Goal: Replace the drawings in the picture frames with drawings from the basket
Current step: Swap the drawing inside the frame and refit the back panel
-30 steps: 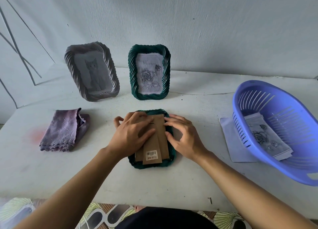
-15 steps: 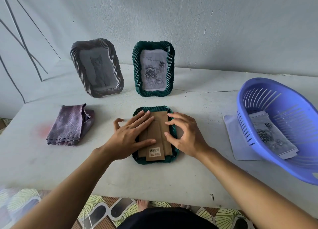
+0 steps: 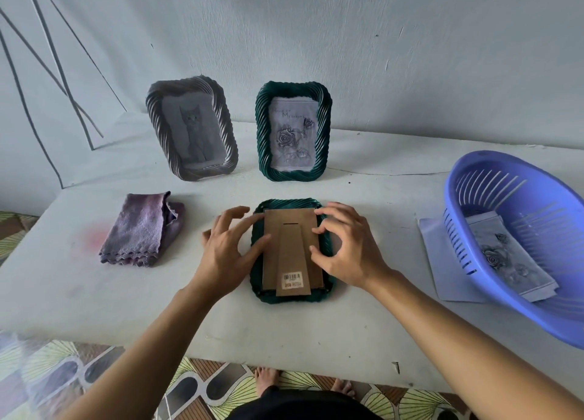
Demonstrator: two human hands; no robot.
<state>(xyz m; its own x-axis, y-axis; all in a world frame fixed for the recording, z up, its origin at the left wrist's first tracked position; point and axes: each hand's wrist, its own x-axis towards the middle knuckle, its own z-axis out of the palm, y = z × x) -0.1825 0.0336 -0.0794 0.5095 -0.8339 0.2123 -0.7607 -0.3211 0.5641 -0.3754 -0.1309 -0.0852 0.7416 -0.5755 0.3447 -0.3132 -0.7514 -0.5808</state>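
A dark green picture frame (image 3: 292,298) lies face down in the middle of the table, its brown cardboard backing (image 3: 294,249) and stand facing up. My left hand (image 3: 227,255) sits at the frame's left side, fingers spread and touching the backing's left edge. My right hand (image 3: 350,252) is at the right side, and its curled fingertips touch the backing's right edge. A blue basket (image 3: 450,198) on the right holds a rose drawing (image 3: 508,258). Behind stand a grey frame (image 3: 155,110) with a cat drawing and a green frame (image 3: 262,129) with a rose drawing.
A folded purple cloth (image 3: 142,230) lies left of the face-down frame. A pale sheet of paper (image 3: 439,255) sticks out from under the basket. The wall stands close behind the upright frames, and the table's front edge is near my body.
Both hands have slid off the top of the cardboard backing to its left and right edges, uncovering it. The frame has stayed in place.
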